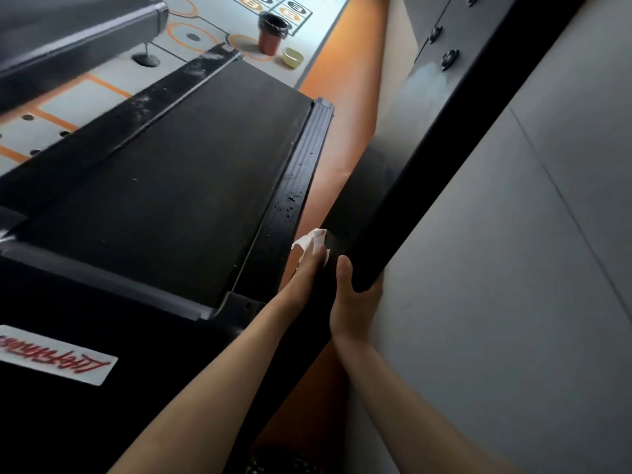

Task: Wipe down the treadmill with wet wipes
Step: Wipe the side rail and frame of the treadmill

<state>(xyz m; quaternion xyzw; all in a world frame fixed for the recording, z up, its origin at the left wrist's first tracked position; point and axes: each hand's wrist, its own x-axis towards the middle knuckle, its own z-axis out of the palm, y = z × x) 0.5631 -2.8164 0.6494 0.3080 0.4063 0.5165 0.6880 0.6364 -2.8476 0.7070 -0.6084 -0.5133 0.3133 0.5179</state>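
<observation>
Well left of the hands lies the treadmill (164, 172), its black belt stretching away from the person, with a white label (58, 357) in red lettering on the hood near the left forearm. Beyond the hands, the treadmill's side rail (301, 159) carries a scatter of water droplets (290, 200). Far beyond it a red bin (272, 34) with a black liner stands on the floor beside a small yellow tub (293, 58). The left hand (309, 265) grips a crumpled white wet wipe (313, 239) and presses it against the treadmill's slanted black beam (393, 186); the fingertips are hidden by the wipe. Just right of it, the right hand (352, 302) clasps the same beam, thumb on the upper face and fingers wrapped under the edge. To the right of that hand is a grey wall (513, 268).
</observation>
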